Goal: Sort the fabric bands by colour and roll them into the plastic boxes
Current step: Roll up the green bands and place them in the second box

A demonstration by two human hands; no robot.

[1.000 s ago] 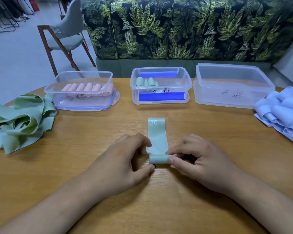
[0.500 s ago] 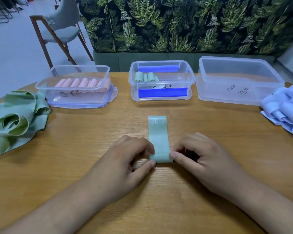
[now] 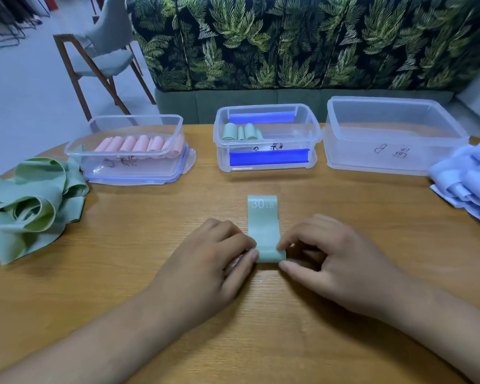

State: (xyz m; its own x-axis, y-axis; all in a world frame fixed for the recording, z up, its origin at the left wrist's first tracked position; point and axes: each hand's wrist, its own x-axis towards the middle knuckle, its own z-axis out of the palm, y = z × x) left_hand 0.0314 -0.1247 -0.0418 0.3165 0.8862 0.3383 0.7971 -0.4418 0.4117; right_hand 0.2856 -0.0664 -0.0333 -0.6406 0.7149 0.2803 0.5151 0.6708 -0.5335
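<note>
The wooden table [image 3: 122, 286] filled most of the view. Behind its far edge stood a sofa [image 3: 288, 42] in a leaf print, and to the left of that a chair [image 3: 103, 51] with a wooden frame and a grey seat.

Three clear plastic boxes sat in a row along the far side of the table. The right box [image 3: 394, 162] was the biggest and had handwriting on its front wall. The left box [image 3: 133, 164] stood on a blue-rimmed lid and held a row of pink rolls [image 3: 139, 144]. The middle box [image 3: 311, 134] had blue strips on its front and back walls and held a few green rolls [image 3: 240, 132] in its left part.

A loose green pile [image 3: 31, 206] of bands lay at the left edge of the table, just beside the left box. A pale blue pile [image 3: 466, 178] lay at the right edge, near the right box.

Both forearms reached in from the near edge. The left hand [image 3: 205, 267] and right hand [image 3: 341, 261] met at the centre of the table, each pinching one side of the near end of a green band [image 3: 263, 223] between thumb and curled fingers.

The band lay flat on the table in front of the middle box and well apart from it. Its far end was printed "30 LB". Its near end was curled up between the fingertips.
</note>
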